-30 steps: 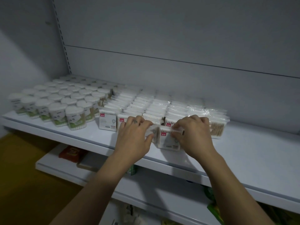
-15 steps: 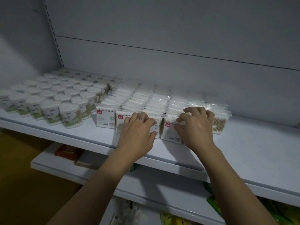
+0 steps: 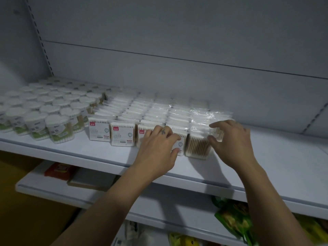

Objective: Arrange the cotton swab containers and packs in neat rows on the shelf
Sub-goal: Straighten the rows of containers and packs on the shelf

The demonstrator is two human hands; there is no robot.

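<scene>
Left hand (image 3: 158, 146): fingers curl over the top of the label pack (image 3: 180, 146), thumb on its front. It pinches this pack.
Label pack: under the left hand, standing up, touching the stick pack (image 3: 197, 146).
Right hand (image 3: 230, 139): thumb touches the stick pack's side, fingers bend over the packs behind. It is blurry, so I cannot tell if it grips.
Stick pack: between the two hands, brown sticks showing.
Other packs (image 3: 150, 110): in rows behind both hands.
Round tubs (image 3: 58, 128): in rows, far left of the left hand.
Shelf (image 3: 266, 166): white, under both hands.
</scene>
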